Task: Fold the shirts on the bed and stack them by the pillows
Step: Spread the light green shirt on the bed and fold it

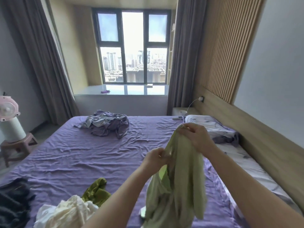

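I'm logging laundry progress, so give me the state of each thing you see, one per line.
Light green shirt: unfolded, held up in both hands.
Left hand: grip pinching it.
Right hand: grip pinching its top.
Olive cloth: crumpled.
Cream cloth: crumpled.
Dark garment: heaped.
Grey-purple clothes pile: unfolded.
Grey curtains: open.

View: single head-worn wide-angle camera | Position: standing at the bed's (pixel 98 153) side | Facing: forward and down, across it toward the window (pixel 131 46) | Range: hands close, far wall distant
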A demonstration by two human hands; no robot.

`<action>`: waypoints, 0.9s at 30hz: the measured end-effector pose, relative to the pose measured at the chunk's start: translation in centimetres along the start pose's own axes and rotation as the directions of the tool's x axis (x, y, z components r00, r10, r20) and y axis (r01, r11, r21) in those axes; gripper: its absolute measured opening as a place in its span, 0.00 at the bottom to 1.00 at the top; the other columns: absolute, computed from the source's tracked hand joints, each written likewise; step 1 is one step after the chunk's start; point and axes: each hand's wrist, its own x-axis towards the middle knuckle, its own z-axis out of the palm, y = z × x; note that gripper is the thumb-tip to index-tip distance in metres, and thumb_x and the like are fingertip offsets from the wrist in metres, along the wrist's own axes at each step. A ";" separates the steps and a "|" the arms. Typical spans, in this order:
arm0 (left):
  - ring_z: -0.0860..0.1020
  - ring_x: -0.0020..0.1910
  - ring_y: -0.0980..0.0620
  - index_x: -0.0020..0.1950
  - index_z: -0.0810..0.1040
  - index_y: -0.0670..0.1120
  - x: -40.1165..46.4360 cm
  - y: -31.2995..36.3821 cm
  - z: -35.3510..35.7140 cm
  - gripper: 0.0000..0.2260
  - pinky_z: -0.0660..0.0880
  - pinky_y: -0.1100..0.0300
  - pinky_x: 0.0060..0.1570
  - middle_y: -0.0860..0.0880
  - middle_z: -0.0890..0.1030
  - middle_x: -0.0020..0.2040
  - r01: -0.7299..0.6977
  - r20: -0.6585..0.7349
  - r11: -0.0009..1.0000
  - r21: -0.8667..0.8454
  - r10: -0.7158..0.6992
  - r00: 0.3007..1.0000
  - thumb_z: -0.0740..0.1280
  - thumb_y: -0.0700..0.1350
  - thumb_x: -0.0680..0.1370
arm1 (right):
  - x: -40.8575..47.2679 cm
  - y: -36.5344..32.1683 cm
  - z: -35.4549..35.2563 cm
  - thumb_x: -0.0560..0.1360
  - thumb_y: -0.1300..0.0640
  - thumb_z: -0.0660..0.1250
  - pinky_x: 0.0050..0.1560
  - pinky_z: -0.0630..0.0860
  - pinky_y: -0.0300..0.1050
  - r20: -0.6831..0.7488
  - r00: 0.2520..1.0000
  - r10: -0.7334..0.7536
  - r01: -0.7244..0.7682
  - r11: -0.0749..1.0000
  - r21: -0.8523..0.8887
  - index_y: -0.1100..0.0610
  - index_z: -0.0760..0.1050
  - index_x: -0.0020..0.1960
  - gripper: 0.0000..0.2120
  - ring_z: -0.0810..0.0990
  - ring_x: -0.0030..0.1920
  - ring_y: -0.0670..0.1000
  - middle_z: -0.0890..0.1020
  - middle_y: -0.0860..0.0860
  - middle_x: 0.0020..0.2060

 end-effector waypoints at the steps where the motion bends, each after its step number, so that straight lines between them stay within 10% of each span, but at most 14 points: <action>1: 0.72 0.35 0.55 0.33 0.71 0.50 -0.3 0.3 -0.1 0.13 0.68 0.67 0.35 0.53 0.73 0.32 0.009 0.055 1.000 -0.013 -0.009 0.998 0.72 0.39 0.72 | 0.0 -0.6 -0.8 0.72 0.59 0.70 0.35 0.70 0.27 -0.029 1.000 -0.006 0.006 1.000 0.021 0.49 0.81 0.42 0.05 0.75 0.31 0.35 0.81 0.38 0.30; 8: 0.79 0.37 0.55 0.41 0.72 0.43 -2.7 1.5 0.9 0.07 0.71 0.67 0.37 0.46 0.78 0.39 0.119 0.265 0.971 -0.209 -0.061 0.962 0.67 0.34 0.76 | -0.9 -3.1 -5.7 0.71 0.55 0.72 0.34 0.73 0.29 -0.157 0.987 -0.032 0.051 0.992 0.118 0.48 0.83 0.40 0.03 0.79 0.33 0.38 0.83 0.42 0.33; 19: 0.62 0.27 0.59 0.30 0.62 0.50 -1.7 3.7 -0.8 0.20 0.59 0.62 0.30 0.55 0.63 0.26 -0.129 -0.014 0.983 0.132 0.132 0.991 0.67 0.50 0.77 | -3.2 1.6 -11.3 0.72 0.61 0.71 0.38 0.74 0.30 -0.257 0.966 0.027 -0.018 0.999 0.038 0.59 0.82 0.45 0.03 0.78 0.37 0.45 0.83 0.54 0.38; 27: 0.77 0.36 0.50 0.51 0.80 0.39 -2.0 7.2 -4.4 0.11 0.75 0.61 0.36 0.45 0.80 0.39 0.139 0.212 0.939 -0.315 -0.073 0.975 0.67 0.35 0.70 | -3.4 2.7 -11.9 0.73 0.60 0.70 0.50 0.77 0.49 -0.147 0.976 0.162 -0.129 0.968 0.214 0.64 0.80 0.50 0.09 0.80 0.43 0.54 0.83 0.60 0.45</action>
